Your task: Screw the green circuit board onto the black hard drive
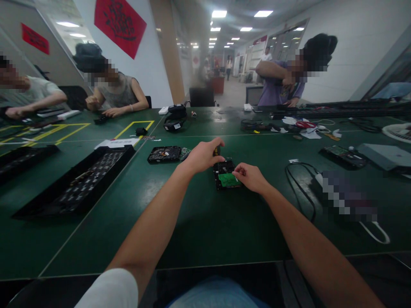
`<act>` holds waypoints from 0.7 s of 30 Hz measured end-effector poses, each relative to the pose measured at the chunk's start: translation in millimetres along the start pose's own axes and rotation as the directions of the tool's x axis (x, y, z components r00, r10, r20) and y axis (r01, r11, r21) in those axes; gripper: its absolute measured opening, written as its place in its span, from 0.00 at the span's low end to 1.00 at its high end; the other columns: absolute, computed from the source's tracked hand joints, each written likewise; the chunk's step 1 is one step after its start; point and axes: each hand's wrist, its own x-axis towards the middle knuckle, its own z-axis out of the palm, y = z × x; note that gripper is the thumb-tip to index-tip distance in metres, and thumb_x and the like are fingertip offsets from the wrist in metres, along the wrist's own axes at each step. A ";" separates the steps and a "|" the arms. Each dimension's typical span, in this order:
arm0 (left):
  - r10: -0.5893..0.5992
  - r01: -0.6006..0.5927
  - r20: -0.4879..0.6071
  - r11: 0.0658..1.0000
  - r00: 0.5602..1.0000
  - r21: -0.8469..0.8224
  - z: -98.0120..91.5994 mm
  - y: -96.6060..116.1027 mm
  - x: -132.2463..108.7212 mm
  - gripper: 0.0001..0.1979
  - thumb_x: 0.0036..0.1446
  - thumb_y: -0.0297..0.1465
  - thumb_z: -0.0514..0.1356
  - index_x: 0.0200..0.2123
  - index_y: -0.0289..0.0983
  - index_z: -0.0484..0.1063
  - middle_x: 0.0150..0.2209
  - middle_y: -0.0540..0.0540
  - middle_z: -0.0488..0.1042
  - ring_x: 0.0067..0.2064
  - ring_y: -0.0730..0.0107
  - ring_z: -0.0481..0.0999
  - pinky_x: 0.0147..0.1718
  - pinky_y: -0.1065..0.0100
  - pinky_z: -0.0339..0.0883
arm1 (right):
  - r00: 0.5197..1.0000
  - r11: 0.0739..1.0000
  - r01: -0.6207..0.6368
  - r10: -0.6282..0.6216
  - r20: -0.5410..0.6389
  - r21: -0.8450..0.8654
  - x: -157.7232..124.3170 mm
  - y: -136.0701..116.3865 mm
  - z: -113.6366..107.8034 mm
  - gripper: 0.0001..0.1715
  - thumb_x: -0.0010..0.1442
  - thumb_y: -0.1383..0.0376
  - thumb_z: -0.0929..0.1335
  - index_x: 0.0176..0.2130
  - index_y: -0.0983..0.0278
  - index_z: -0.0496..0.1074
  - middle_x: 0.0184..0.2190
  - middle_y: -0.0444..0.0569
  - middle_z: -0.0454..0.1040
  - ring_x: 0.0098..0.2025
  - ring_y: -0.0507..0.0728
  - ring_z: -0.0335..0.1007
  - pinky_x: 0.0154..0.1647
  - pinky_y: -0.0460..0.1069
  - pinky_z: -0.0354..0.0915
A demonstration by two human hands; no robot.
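Note:
A black hard drive (pixel 225 173) with a green circuit board (pixel 228 180) on top lies on the green table (pixel 205 222) in front of me. My left hand (pixel 202 156) is closed around a small screwdriver (pixel 217 150) with a dark and yellow handle, held upright over the drive's far edge. My right hand (pixel 252 176) rests on the drive's right side, its fingers pinched at the edge of the green board. A second opened hard drive (pixel 165 154) lies to the left, beyond my left hand.
A long black tray (pixel 77 182) of parts sits at left, another (pixel 19 160) beyond it. A black cable (pixel 302 188) and a power strip lie at right, a grey box (pixel 385 155) further right. Three people sit at the table's far side.

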 end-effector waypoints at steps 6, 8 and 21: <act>0.082 -0.077 0.052 0.992 0.995 -0.102 4.3 -3.5 0.4 0.27 0.60 0.24 0.65 0.61 0.41 0.63 0.44 0.45 0.79 0.37 0.66 0.80 0.40 0.66 0.70 | 1.000 1.000 0.014 -0.014 -0.003 0.000 0.1 0.0 0.7 0.12 0.67 0.56 0.69 0.42 0.61 0.76 0.31 0.45 0.76 0.32 0.53 0.69 0.33 0.49 0.60; 0.075 -0.062 0.078 0.987 0.994 -0.151 5.1 -3.8 0.1 0.29 0.60 0.21 0.62 0.62 0.41 0.61 0.45 0.45 0.79 0.35 0.68 0.80 0.39 0.67 0.71 | 1.000 1.000 0.005 -0.005 0.004 0.003 -0.1 -0.3 0.7 0.12 0.68 0.56 0.69 0.42 0.61 0.76 0.32 0.44 0.76 0.32 0.53 0.70 0.33 0.49 0.61; -0.018 0.018 0.004 0.996 1.000 0.084 1.6 -1.9 0.2 0.22 0.60 0.35 0.70 0.55 0.43 0.69 0.38 0.46 0.78 0.34 0.61 0.80 0.36 0.65 0.69 | 1.000 0.999 0.021 -0.021 -0.005 -0.036 0.4 -0.7 -0.2 0.12 0.68 0.56 0.69 0.42 0.61 0.76 0.33 0.46 0.77 0.33 0.54 0.70 0.34 0.49 0.60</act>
